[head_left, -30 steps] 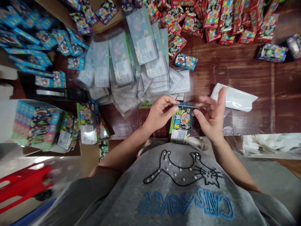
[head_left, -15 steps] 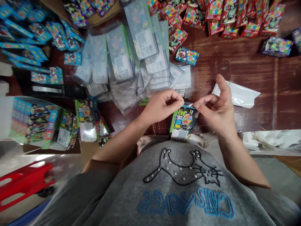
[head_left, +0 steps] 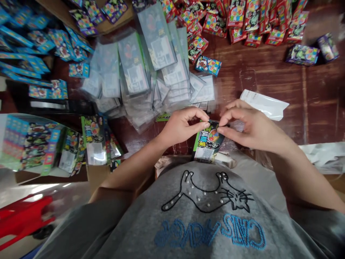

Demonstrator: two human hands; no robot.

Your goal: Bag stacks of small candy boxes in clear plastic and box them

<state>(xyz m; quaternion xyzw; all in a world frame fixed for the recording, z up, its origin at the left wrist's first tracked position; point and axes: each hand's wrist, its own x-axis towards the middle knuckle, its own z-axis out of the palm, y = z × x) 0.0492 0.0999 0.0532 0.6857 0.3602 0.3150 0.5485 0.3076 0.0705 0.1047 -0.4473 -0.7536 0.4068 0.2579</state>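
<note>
A black-and-green printed packet (head_left: 206, 140) lies at the table's near edge, close to my body, with a white label at its lower end. My left hand (head_left: 185, 124) pinches at the packet's top left edge, thumb and forefinger pressed together. At the top right corner, my right hand (head_left: 244, 124) has its thumb and fingers closed near the packet; whatever is between them is too small to make out. Beyond my hands lies a pile of clear-sleeved flat packets (head_left: 164, 50). A white glossy sheet (head_left: 265, 104) rests past my right hand.
Red small boxes (head_left: 252, 18) line the far side, with a blue box (head_left: 208, 65) nearer. Purple boxes (head_left: 302, 54) sit at right. Blue boxes (head_left: 63, 45) are heaped at left, above an open carton of upright packets (head_left: 40, 147). A red plastic object (head_left: 24, 216) is lower left.
My right hand has lowered and its raised forefinger has folded in at the packet's top right. The strip at the packet's top has gone from view. The whole view has shifted slightly.
</note>
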